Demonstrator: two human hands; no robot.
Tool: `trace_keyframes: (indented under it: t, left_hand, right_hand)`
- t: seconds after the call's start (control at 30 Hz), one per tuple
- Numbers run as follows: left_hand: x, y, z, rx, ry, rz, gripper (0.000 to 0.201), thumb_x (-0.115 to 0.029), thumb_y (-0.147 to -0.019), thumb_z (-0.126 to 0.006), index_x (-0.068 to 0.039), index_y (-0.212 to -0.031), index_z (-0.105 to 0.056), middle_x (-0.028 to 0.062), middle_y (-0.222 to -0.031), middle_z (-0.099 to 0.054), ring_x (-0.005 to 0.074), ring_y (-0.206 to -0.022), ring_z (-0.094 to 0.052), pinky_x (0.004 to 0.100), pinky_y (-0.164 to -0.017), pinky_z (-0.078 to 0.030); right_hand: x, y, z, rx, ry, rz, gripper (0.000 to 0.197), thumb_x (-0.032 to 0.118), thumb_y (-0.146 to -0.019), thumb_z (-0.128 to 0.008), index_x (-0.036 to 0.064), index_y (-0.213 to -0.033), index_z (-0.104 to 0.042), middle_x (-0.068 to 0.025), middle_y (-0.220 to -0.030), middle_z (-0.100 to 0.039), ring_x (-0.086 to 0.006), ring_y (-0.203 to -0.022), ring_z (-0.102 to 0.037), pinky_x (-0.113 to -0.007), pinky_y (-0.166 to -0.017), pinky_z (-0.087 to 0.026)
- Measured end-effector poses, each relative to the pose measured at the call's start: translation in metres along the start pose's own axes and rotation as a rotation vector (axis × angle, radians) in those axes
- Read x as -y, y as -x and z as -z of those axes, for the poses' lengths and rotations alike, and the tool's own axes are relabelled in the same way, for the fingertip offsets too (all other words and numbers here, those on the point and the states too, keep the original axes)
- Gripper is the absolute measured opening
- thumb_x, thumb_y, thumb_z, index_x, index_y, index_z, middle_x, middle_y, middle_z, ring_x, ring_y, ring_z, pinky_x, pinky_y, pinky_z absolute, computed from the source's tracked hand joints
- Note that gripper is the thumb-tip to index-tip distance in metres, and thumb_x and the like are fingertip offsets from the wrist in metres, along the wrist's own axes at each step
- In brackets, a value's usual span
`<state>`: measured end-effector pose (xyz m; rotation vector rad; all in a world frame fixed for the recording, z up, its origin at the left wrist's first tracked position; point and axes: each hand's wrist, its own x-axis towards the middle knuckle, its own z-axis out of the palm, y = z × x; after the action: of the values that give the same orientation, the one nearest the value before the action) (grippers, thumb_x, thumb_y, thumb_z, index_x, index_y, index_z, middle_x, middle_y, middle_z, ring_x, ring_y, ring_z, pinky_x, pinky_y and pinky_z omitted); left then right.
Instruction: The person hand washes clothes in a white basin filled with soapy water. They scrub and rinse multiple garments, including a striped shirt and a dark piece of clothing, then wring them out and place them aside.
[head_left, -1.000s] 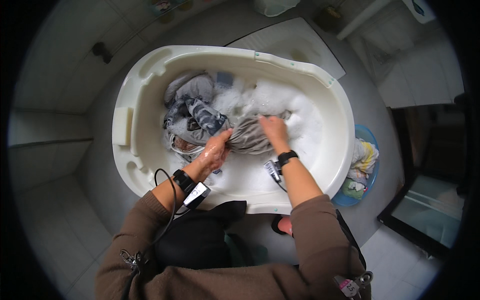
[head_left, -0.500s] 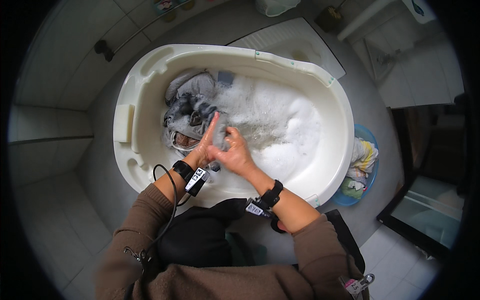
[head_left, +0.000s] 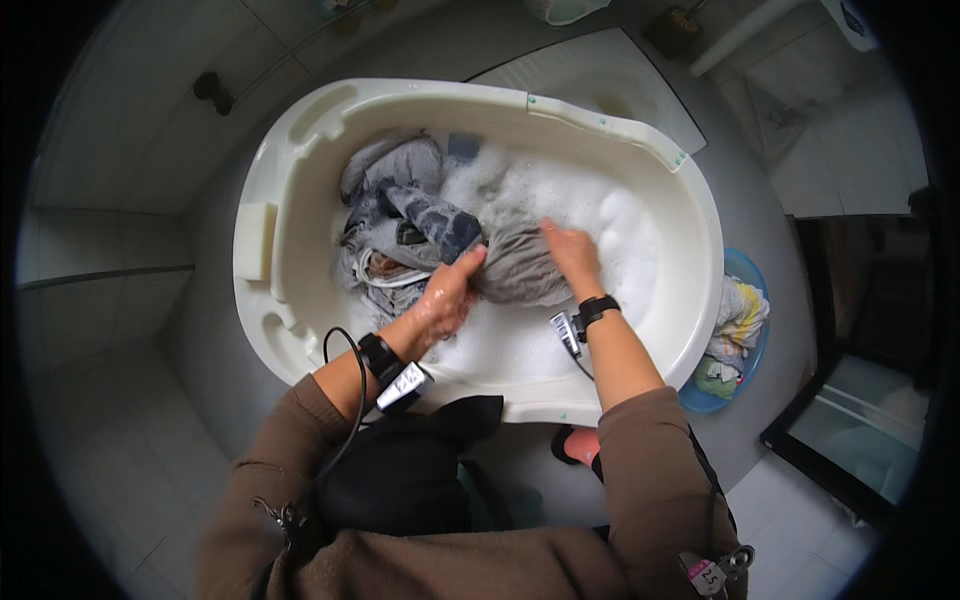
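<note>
A wet grey garment (head_left: 518,268) is stretched between my two hands above the suds in a cream-white plastic tub (head_left: 262,345). My left hand (head_left: 446,298) closes on its left end, beside a foam-streaked dark blue stretch of cloth (head_left: 436,222). At the garment's right end, the fingers of my right hand (head_left: 574,254) are pinched on the fabric. More soaked grey clothes (head_left: 405,165) lie heaped along the tub's left side, with a pale-edged piece and a brownish patch among them. Foam hides the lower parts of the clothes.
White foam (head_left: 625,250) fills the tub's right half. A yellowish block (head_left: 256,242) rests on the left rim. Outside on the right stands a blue basin (head_left: 745,268) holding laundry (head_left: 740,315). A glass-panelled dark frame (head_left: 850,420) is at the lower right.
My hands were close together over the clothes. Now they are apart, the right one farther right, and the grey garment is spread between them above the foam.
</note>
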<state>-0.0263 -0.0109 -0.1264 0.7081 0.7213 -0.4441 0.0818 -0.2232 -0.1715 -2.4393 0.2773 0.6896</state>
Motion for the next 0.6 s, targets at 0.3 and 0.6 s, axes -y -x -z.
trace_keyframes:
  t: [0.3, 0.6]
  left_hand:
    - [-0.016, -0.013, 0.03, 0.044, -0.039, 0.242, 0.111, -0.078, -0.083, -0.046, -0.027, -0.148, 0.028, 0.0089, -0.161, 0.016, 0.0448, -0.145, 0.009, 0.0495, -0.119, -0.002]
    - [-0.007, -0.006, 0.054, 0.238, 0.076, -0.257, 0.048, -0.051, -0.092, -0.059, -0.009, -0.116, -0.06, 0.007, -0.102, -0.064, 0.0208, -0.092, -0.063, 0.0358, -0.087, -0.053]
  right_hand:
    - [-0.003, 0.036, -0.07, -0.023, -0.33, -0.023, 0.079, 0.053, -0.077, -0.074, -0.0022, -0.129, -0.053, -0.0244, -0.132, -0.051, -0.0343, -0.126, -0.048, -0.044, -0.105, -0.04]
    - [0.129, 0.161, -0.046, -0.101, -0.32, 0.806, 0.04, 0.036, -0.078, -0.077, -0.0035, -0.082, -0.07, -0.019, -0.11, -0.06, -0.031, -0.097, -0.059, -0.04, -0.084, -0.049]
